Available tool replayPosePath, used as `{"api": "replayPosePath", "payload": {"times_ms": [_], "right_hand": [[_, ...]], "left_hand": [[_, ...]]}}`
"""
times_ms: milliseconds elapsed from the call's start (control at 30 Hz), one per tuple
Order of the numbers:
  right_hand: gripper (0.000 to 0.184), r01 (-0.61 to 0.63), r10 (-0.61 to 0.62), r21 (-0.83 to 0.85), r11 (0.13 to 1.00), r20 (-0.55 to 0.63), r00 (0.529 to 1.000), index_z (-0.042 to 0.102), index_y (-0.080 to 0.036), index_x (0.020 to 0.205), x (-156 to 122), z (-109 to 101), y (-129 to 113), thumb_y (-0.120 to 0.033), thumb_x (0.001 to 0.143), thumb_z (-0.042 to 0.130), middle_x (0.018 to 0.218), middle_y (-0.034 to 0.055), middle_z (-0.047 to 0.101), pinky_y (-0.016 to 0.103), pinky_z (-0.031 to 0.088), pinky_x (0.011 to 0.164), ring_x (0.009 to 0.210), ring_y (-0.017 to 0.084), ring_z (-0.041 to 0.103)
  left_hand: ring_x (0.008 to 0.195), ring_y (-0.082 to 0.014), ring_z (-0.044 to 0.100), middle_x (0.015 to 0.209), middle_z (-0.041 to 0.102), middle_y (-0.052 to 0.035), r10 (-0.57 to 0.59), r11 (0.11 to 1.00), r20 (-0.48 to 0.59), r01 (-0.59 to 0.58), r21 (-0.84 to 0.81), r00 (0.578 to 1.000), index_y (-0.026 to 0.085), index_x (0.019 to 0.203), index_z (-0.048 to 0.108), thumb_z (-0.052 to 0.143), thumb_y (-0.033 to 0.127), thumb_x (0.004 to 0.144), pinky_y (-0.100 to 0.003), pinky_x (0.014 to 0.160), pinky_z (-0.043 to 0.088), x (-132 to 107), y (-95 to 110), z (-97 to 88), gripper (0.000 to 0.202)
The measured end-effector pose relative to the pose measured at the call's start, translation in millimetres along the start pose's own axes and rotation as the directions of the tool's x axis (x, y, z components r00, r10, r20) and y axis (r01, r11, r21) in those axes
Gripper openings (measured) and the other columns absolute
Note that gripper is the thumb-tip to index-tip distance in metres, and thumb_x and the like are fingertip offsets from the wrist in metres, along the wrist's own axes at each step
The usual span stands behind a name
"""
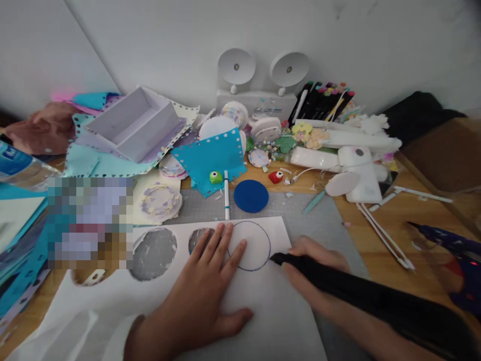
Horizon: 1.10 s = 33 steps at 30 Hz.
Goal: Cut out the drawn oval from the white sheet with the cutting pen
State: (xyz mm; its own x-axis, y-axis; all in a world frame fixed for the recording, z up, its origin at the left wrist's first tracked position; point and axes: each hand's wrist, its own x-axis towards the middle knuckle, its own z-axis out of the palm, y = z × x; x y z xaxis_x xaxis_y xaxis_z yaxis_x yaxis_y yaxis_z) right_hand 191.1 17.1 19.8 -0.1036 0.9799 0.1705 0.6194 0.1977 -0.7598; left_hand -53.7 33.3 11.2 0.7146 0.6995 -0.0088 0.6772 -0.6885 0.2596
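My left hand [205, 291] lies flat with fingers spread on a large white foam-like sheet [278, 321]. Its index fingertip rests inside a circle drawn in dark blue line [259, 245]. My right hand [319, 271] grips a long, thick black pen-shaped tool [361, 291], whose narrow tip points at the right edge of that circle. Left of my fingers the sheet has round cut-out holes [155, 255], one partly covered by my left hand. Just beyond the sheet lie a blue disc [251, 196] and a white marker [226, 198].
A grey cutting mat [289, 210] lies under the sheet. Small green [215, 177] and red [276, 177] punches sit behind. A lilac box [131, 120], markers [323, 100] and a two-headed lamp [259, 100] line the wall. At right lies a blue glue gun [458, 250]; at left, a bottle [22, 165].
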Motion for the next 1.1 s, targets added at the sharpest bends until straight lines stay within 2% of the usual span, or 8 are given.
{"api": "replayPosePath", "payload": {"times_ms": [100, 167, 300, 400, 600, 800, 967, 1100], "right_hand": [[0.016, -0.132, 0.159, 0.212, 0.968, -0.115, 0.981, 0.054, -0.022, 0.072, 6.0, -12.5, 11.9, -0.032, 0.084, 0.059, 0.049, -0.0053, 0.050, 0.021, 0.035, 0.041, 0.044, 0.011, 0.048], [0.019, -0.190, 0.265, 0.423, 0.886, -0.127, 0.956, 0.055, -0.021, 0.073, 11.4, -14.8, 19.7, -0.036, 0.082, 0.062, 0.048, -0.0056, 0.050, 0.021, 0.032, 0.038, 0.040, 0.010, 0.044], [0.022, -0.240, 0.381, 0.743, 0.625, -0.022, 0.924, 0.053, -0.021, 0.076, 22.0, -3.8, 28.6, -0.038, 0.077, 0.066, 0.047, -0.0070, 0.048, 0.018, 0.025, 0.036, 0.039, 0.009, 0.041], [0.024, -0.248, 0.349, 0.813, 0.527, 0.059, 0.935, 0.051, -0.021, 0.079, 25.5, 5.8, 32.0, -0.039, 0.076, 0.067, 0.048, -0.0076, 0.048, 0.018, 0.021, 0.037, 0.039, 0.008, 0.038], [0.025, -0.202, 0.273, 0.756, 0.622, 0.032, 0.961, 0.053, -0.021, 0.083, 23.6, 4.1, 39.0, -0.040, 0.079, 0.068, 0.051, -0.0060, 0.051, 0.021, 0.024, 0.041, 0.042, 0.009, 0.041], [0.028, -0.228, 0.302, 0.786, 0.575, 0.055, 0.952, 0.054, -0.021, 0.083, 23.4, 2.0, 43.5, -0.042, 0.076, 0.072, 0.050, -0.0049, 0.052, 0.020, 0.023, 0.041, 0.043, 0.009, 0.041], [0.030, -0.259, 0.316, 0.768, 0.586, 0.078, 0.946, 0.057, -0.021, 0.083, 22.8, 4.1, 49.7, -0.042, 0.073, 0.076, 0.050, -0.0040, 0.053, 0.020, 0.025, 0.041, 0.045, 0.009, 0.041], [0.031, -0.286, 0.347, 0.770, 0.571, 0.090, 0.934, 0.058, -0.021, 0.081, 23.1, 4.6, 52.5, -0.042, 0.070, 0.078, 0.051, -0.0038, 0.053, 0.020, 0.026, 0.041, 0.046, 0.010, 0.042]], "left_hand": [[0.146, -0.0406, 0.013, 0.160, 0.006, -0.0168, 0.000, 1.000, 0.015, -0.001, 0.004, 1.000, 0.019, 0.154, 0.016, 0.060, 0.065, 0.076, -0.056, 0.115, 0.018, -0.9, -0.5, -1.5, 0.101], [0.146, -0.0406, 0.012, 0.160, 0.006, -0.0173, -0.004, 1.000, 0.032, 0.003, 0.010, 0.999, 0.020, 0.154, 0.016, 0.061, 0.064, 0.075, -0.057, 0.115, 0.020, -1.9, -0.6, -2.5, 0.101], [0.145, -0.0418, 0.010, 0.160, 0.004, -0.0181, -0.014, 1.000, 0.033, 0.013, 0.015, 0.999, 0.020, 0.154, 0.017, 0.065, 0.060, 0.074, -0.058, 0.113, 0.024, -2.6, 1.0, -3.8, 0.102], [0.145, -0.0415, 0.009, 0.160, 0.005, -0.0182, -0.009, 1.000, 0.061, 0.009, -0.008, 0.998, 0.019, 0.154, 0.017, 0.066, 0.058, 0.075, -0.058, 0.113, 0.026, 2.3, 6.7, -2.5, 0.101], [0.146, -0.0374, 0.003, 0.159, 0.005, -0.0211, -0.005, 0.997, 0.078, 0.011, -0.081, 0.997, 0.012, 0.153, 0.017, 0.056, 0.055, 0.086, -0.057, 0.116, 0.022, 19.0, 23.5, -3.7, 0.088], [0.147, -0.0322, 0.007, 0.158, 0.010, -0.0222, -0.046, 0.995, 0.032, 0.049, -0.088, 0.998, 0.009, 0.149, 0.025, 0.054, 0.040, 0.089, -0.052, 0.116, 0.027, -1.6, 21.7, -40.1, 0.074], [0.143, -0.0302, 0.028, 0.154, 0.032, -0.0174, -0.176, 0.984, -0.151, 0.178, -0.001, 0.973, 0.015, 0.141, 0.040, 0.051, 0.034, 0.091, -0.051, 0.113, 0.035, -52.8, -4.5, -72.8, 0.055], [0.136, -0.0303, 0.042, 0.147, 0.045, -0.0117, -0.390, 0.916, -0.225, 0.400, 0.000, 0.893, 0.020, 0.135, 0.050, 0.047, 0.039, 0.091, -0.049, 0.111, 0.038, -95.3, -52.3, -87.0, 0.048]]}}
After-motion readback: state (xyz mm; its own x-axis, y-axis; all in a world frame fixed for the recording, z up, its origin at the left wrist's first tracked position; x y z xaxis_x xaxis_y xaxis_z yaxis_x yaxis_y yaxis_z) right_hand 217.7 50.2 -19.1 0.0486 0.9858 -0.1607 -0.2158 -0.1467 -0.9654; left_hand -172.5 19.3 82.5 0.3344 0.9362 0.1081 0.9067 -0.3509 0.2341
